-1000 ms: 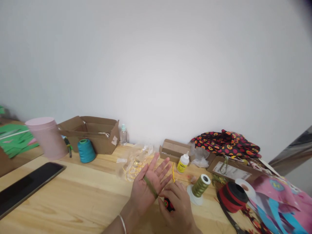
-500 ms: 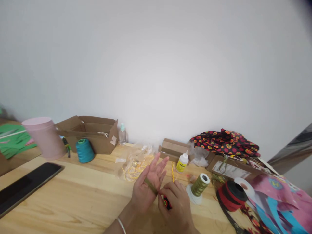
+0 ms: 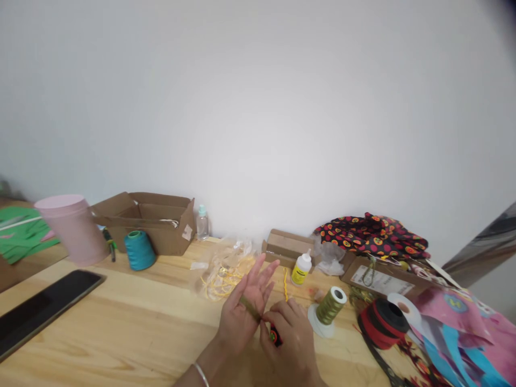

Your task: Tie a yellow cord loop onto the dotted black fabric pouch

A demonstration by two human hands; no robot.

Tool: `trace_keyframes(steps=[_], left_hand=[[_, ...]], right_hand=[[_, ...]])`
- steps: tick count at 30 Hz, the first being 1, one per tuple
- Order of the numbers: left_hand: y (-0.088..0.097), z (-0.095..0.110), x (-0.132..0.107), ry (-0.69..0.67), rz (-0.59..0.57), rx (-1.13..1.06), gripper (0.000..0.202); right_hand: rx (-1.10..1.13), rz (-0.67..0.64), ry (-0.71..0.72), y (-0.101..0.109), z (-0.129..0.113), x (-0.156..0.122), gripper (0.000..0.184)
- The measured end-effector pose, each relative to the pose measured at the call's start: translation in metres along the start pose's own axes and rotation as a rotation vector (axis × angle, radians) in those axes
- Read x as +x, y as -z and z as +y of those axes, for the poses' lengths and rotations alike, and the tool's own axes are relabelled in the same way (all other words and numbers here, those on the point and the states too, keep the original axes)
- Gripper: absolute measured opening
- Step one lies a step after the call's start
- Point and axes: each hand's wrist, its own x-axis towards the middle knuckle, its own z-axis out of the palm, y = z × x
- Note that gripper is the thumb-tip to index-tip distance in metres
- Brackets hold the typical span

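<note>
My left hand [image 3: 241, 320] is turned palm up, its fingers stretched out and apart. A band of olive-green thread [image 3: 250, 309] lies across its palm, coming from the thumb side. At the little-finger edge of that palm, my right hand [image 3: 292, 336] is closed in a pinch on the end of the band. A small black piece with a red and green pattern [image 3: 276, 336] shows between the curled fingers of my right hand. Just right of my hands, a cone of olive-green thread [image 3: 331, 307] stands tilted on its white base.
Behind my hands are tangled yellow cord [image 3: 223, 279], a glue bottle [image 3: 301, 270] and a small cardboard box [image 3: 288, 248]. At left are a phone [image 3: 48, 309], a teal thread cone [image 3: 139, 251] and a pink canister [image 3: 74, 231]. A red-and-black ribbon roll [image 3: 382, 323] stands at right.
The view has shifted very slightly. Both hands keep nearly the same pose, with the olive-green thread still across the left palm and pinched by the right.
</note>
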Motion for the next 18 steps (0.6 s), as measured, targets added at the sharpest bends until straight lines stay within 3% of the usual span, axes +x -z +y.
trace_keyframes(steps=[18], left_hand=[[0.012, 0.004, 0.003, 0.01, 0.033, -0.164, 0.044]], right_hand=[[0.11, -0.045, -0.024, 0.006, -0.001, 0.002, 0.014]])
